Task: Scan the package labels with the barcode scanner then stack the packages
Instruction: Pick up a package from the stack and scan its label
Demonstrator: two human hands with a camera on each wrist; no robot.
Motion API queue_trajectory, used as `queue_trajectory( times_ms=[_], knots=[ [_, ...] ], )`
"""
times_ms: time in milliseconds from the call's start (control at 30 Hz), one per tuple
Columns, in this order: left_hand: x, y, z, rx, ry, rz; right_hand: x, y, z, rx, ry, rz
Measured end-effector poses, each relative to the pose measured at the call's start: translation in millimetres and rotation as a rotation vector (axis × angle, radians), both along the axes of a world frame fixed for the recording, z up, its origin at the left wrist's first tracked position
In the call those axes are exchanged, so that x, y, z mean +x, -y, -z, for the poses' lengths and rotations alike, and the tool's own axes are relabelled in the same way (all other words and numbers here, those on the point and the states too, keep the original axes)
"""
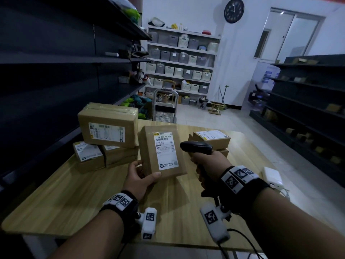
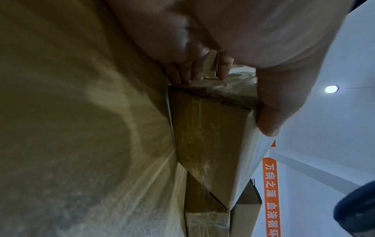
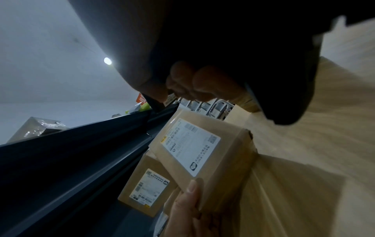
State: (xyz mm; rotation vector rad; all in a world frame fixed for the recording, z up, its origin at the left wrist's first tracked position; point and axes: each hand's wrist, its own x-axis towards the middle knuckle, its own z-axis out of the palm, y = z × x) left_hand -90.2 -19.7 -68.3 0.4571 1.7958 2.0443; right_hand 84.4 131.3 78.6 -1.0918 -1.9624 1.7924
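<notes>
A held package (image 1: 160, 152) stands tilted above the table (image 1: 61, 199), gripped at its near end by the left hand (image 1: 139, 177). To its right, the right hand (image 1: 209, 165) holds the barcode scanner (image 1: 196, 146). Stacked packages (image 1: 107, 126) sit behind-left; more packages (image 1: 211, 139) lie behind the scanner.
</notes>
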Motion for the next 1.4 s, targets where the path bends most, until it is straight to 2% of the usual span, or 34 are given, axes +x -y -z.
queue_trajectory(
  times_ms=[300,667,1167,1300,1400],
  knots=[
    [-2,3,0,-0.035,-0.012,0.012,5,-4,3,0.017,0.065,-0.018],
    [-2,1,0,-0.012,0.002,0.002,-4,12,-16,0.02,-0.061,-0.011],
    [-4,-1,4,-0.014,0.022,-0.016,-3,16,-10,0.048,-0.02,-0.012],
    [-3,1,2,-0.035,0.002,-0.001,-2,11,-3,-0.033,-0.075,0.0],
    [-3,0,2,-0.04,-0.001,0.003,0,1,11,-0.173,-0.151,0.035]
  ],
)
